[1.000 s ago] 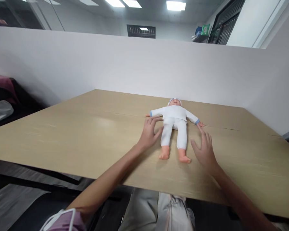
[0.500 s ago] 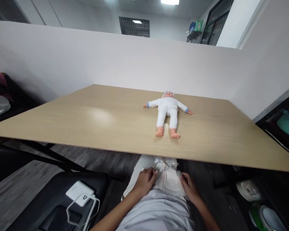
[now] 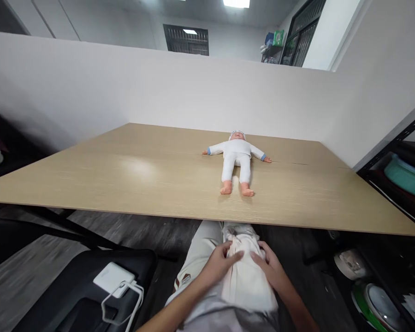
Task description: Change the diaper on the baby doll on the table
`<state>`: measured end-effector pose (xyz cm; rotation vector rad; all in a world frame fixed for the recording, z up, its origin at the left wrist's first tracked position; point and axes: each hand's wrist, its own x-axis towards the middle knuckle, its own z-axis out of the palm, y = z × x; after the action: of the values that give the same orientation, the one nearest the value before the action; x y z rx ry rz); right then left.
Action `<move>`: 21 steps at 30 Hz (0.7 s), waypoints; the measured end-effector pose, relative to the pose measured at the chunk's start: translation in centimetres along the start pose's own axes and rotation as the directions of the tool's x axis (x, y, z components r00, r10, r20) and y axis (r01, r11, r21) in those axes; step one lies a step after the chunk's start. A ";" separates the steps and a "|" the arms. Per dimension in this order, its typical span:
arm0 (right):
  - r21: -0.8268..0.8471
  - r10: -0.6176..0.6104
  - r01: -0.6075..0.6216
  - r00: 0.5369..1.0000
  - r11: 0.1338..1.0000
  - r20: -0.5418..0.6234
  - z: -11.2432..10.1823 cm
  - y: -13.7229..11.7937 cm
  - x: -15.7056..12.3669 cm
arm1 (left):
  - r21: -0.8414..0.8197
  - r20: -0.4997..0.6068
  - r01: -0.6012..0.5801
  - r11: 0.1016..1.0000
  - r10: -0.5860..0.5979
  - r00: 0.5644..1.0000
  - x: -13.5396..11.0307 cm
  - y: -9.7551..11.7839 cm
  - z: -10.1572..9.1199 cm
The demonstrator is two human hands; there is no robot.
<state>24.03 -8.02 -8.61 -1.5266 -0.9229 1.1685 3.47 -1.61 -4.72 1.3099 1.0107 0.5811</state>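
Note:
A baby doll [image 3: 236, 159] in a white suit and cap lies on its back on the wooden table [image 3: 124, 180], arms spread, feet toward me. Both my hands are below the table edge, over my lap. My left hand [image 3: 220, 263] and my right hand [image 3: 271, 270] close from either side on a bunched white cloth [image 3: 246, 281] lying on my thighs. The fingers of both hands curl over the top of the cloth. Neither hand touches the doll.
White partition walls [image 3: 90, 87] stand behind and to the right of the table. A black seat at lower left carries a white power adapter [image 3: 112, 278] with its cable. A dark shelf on the right holds a teal bowl [image 3: 406, 175] and dishes [image 3: 380, 304].
My hands left the table beside the doll and dropped to my lap. They now grip the white cloth closer together than half a second ago. The doll has not moved.

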 end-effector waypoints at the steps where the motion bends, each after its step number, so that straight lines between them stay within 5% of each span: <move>1: 0.001 -0.031 0.031 1.000 1.000 -0.004 -0.5 -0.7 -2.4 | 0.019 -0.019 -0.054 0.998 0.054 0.998 -2.5 1.3 -0.1; 4: -0.036 -0.103 0.098 0.984 0.994 -0.145 -1.2 -2.3 -8.5 | 0.114 -0.049 -0.180 0.977 0.186 0.981 -8.8 4.7 -0.4; 7: -0.089 -0.190 0.180 0.974 0.980 -0.125 -0.3 -3.9 -10.1 | 0.160 -0.106 -0.232 0.959 0.251 0.962 -10.5 6.1 -0.7; 15: -0.035 -0.265 0.263 0.961 0.964 -0.080 4.7 -6.8 -1.9 | -0.093 -0.190 -0.306 0.948 0.284 0.940 -2.6 4.6 -2.1; 21: -0.147 -0.214 0.202 0.975 0.968 -0.064 5.0 -4.4 -0.6 | -0.175 -0.189 -0.226 0.958 0.192 0.963 -1.6 2.6 -2.9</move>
<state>18.95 -6.30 -4.55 -1.5336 -1.1013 0.9023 0.71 -0.91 -1.63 1.2145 0.9317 0.9454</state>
